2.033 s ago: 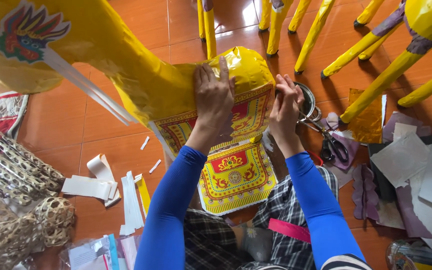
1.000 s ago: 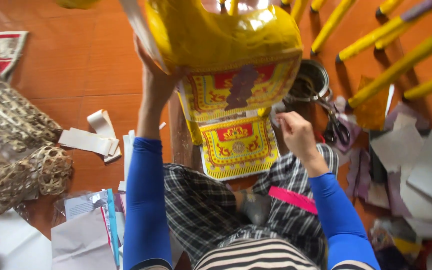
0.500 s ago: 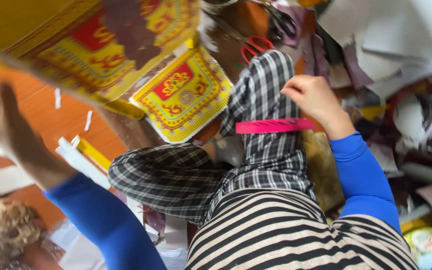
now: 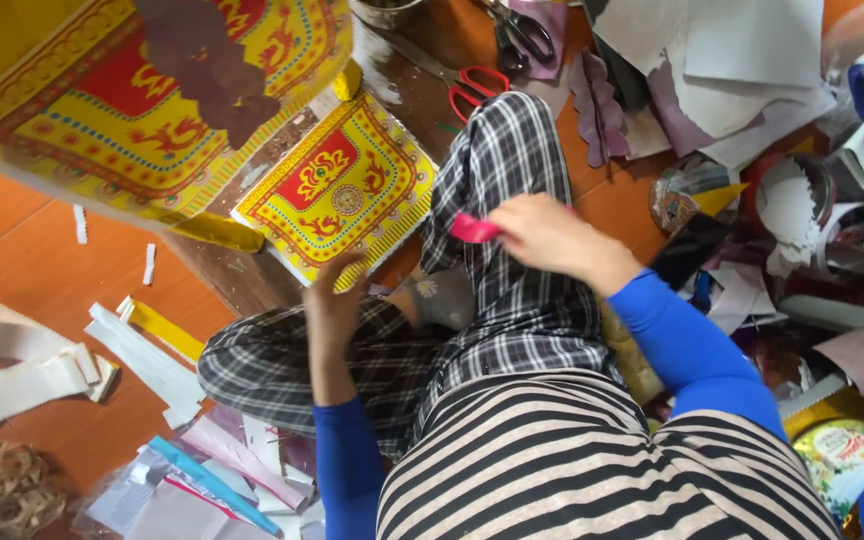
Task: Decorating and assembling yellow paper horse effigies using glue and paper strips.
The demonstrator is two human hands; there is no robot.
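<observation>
Person, seated, seen from above. Top: horizontally striped, dark and cream bands, covering the torso. Sleeves: long, close-fitting, plain bright blue on both arms, ending at the wrists. Trousers: black-and-white checked plaid, loose weave pattern, on both legs. Left hand and right hand: bare, ungloved.

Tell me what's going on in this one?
A person sits on an orange floor amid paper scraps. The right hand pinches a pink strip above the checked trouser leg. The left hand touches the edge of a yellow and red printed sheet lying in front. A larger yellow printed piece fills the upper left. Red-handled scissors lie beyond the knee.
</observation>
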